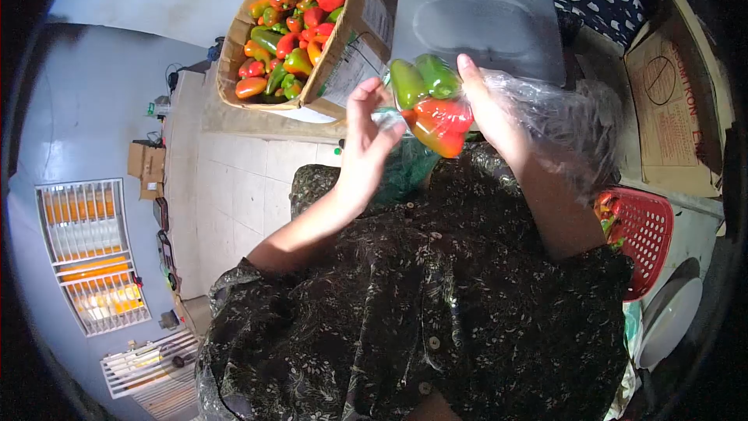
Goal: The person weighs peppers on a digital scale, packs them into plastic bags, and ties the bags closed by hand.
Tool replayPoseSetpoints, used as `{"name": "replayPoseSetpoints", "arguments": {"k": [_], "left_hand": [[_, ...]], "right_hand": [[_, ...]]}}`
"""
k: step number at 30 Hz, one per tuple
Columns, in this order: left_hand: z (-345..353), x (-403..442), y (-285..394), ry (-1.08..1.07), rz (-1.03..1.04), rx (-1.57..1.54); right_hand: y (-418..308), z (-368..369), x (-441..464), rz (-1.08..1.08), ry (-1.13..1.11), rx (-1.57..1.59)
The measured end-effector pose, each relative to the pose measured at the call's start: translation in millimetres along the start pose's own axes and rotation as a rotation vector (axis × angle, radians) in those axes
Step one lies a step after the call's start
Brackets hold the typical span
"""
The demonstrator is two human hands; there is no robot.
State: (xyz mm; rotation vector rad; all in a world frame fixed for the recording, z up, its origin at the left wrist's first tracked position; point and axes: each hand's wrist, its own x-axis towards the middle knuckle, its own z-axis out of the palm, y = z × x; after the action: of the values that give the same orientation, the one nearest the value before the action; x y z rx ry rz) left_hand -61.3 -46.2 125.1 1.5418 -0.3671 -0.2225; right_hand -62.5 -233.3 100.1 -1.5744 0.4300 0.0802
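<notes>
Peppers (pixel 442 118) in clear bag (pixel 538 97) are gripped by right hand (pixel 497 121); left hand (pixel 365 139) is spread alongside, contact unclear. Bagging seems in hand; bag mouth control is called for.

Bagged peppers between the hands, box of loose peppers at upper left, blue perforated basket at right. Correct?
One error: the basket is red, not blue, as the head view shows. The rest stands: bagged peppers between the left hand and right hand, box of loose peppers at upper left, basket perforated and at right.
</notes>
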Motion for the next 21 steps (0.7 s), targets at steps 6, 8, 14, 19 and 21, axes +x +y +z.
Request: {"name": "replayPoseSetpoints", "arguments": {"k": [6,8,14,19,21], "left_hand": [[4,3,5,-0.269,0.115,0.055],[-22,20,8,-0.587,0.701,0.706],[3,10,30,-0.183,0.350,0.826],[16,9,19,-0.458,-0.410,0.132],[6,10,20,-0.200,-0.396,-0.376]], "right_hand": [[15,5,5,-0.009,-0.090,0.106],[33,11,20,0.060,-0.155,0.527],[51,11,24,0.092,-0.833,0.460],[46,38,-21,-0.281,-1.121,-0.172],[42,33,-27,-0.226,-1.138,0.306]]}}
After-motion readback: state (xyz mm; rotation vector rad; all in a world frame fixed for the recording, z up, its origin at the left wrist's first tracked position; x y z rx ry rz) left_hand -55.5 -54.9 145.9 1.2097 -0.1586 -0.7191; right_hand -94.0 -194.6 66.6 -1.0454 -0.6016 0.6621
